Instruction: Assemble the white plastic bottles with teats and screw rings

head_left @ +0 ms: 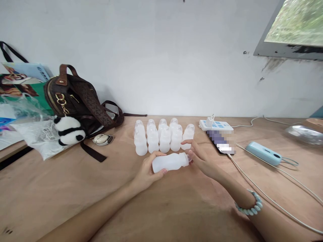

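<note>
My left hand [148,167] is wrapped round a white, frosted baby bottle [168,162], which lies tilted on its side just above the table. The bottle's neck points right, toward my right hand [199,159]. A small clear piece at the neck is pinched by my right thumb and fingers, while the index finger stretches out above it. Whether that piece is a teat or a cap I cannot tell. Right behind my hands, several similar baby bottles [165,139] stand upright in rows, topped with clear domed caps. One more upright bottle [189,130] is partly hidden by my right fingers.
A brown backpack [75,97] with a panda charm [69,130] and a plastic bag [37,131] are at left, near a small beige device [103,139]. On the right are a power strip [219,126], a phone [219,143], a blue power bank [263,153] and trailing cables.
</note>
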